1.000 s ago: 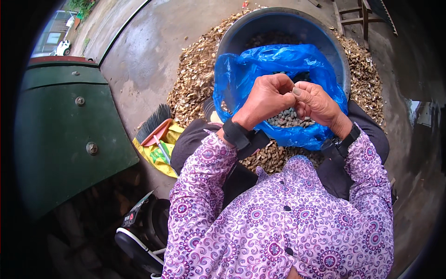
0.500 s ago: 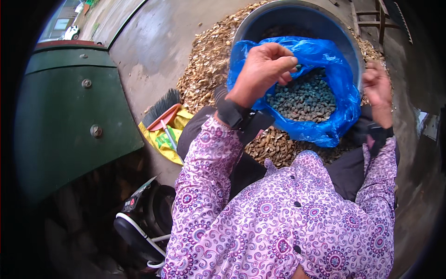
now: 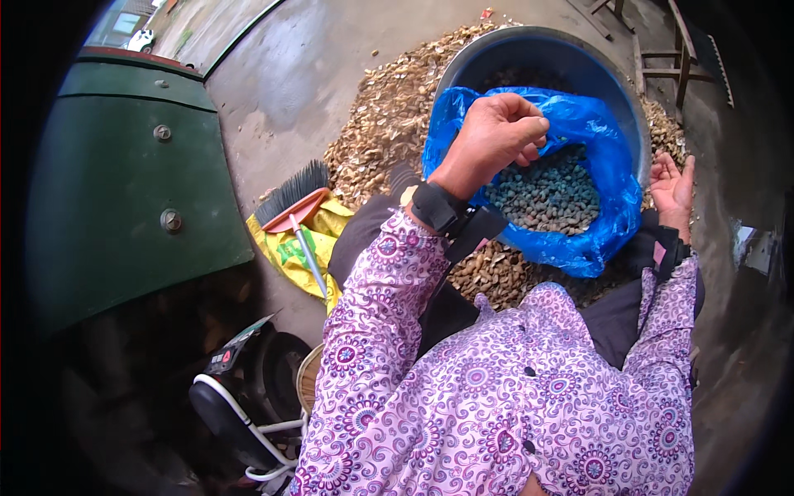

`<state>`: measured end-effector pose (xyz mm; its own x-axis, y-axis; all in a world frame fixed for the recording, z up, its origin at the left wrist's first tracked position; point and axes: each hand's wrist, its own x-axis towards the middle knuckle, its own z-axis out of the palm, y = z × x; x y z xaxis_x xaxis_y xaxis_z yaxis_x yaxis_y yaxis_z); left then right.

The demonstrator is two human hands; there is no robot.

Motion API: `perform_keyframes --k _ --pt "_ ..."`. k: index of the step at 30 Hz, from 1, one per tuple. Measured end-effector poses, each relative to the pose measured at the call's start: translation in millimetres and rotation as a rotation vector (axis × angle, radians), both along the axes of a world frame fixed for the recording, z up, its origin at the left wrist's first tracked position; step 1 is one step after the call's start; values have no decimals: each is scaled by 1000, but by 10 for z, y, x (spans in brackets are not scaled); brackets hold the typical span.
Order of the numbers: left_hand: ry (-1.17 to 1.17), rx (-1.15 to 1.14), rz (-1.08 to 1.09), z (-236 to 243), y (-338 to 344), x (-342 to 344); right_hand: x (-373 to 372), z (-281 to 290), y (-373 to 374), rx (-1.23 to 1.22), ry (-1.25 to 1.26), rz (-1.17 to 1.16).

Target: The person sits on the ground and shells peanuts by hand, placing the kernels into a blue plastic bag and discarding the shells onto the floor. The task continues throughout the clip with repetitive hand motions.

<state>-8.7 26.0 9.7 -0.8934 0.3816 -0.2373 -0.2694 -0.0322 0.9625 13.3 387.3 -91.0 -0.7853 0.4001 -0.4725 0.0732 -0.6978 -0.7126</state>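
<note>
1 s ago both hands met fingertip to fingertip over the blue bag (image 3: 616, 178); now they're well apart. L hand (image 3: 499, 136) stayed above the bag's far L part. R hand (image 3: 674, 186) has gone out to the R of the bag, past the basin (image 3: 595, 74) rim; blurred ½ s ago, now sharper, w/ palm turned up. View has shifted a bit too, & a round wooden-looking item (image 3: 310, 379) now shows well back L of the bag, by the L sleeve (image 3: 376, 331).

Grip: L fingers curled in, thumb up against the index, gap closed; can't tell if a small pc is pinched there. R fingers loosely spread, palm open.

Small dark pcs (image 3: 550, 202) lie inside the bag, in its open mouth, some w/ a bluish tint. Bag sits in the near part of the basin, its near edge hanging over. Tan shell bits (image 3: 389, 124) heaped L of the bag, more on its near side & R. Broom (image 3: 291, 198) on a yellow sack (image 3: 277, 260), both well L of the bag; wooden frame (image 3: 682, 66) beyond it, far R.
</note>
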Motion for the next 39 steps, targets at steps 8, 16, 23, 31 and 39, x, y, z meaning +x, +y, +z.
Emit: perform_keyframes --k 8,16,23,31,39 --pt "-1 107 26 8 -46 -14 75 229 -879 384 20 579" --pt "-25 159 44 -7 -96 8 66 -727 -1302 1461 76 1158" --pt "-70 156 43 -23 -161 53 64 -814 -1693 1678 100 1247" --pt "-62 147 19 -85 -148 58 89 -622 -1770 1667 165 1165" --pt "-69 99 6 -123 -116 96 91 -472 -1859 1617 106 1135"
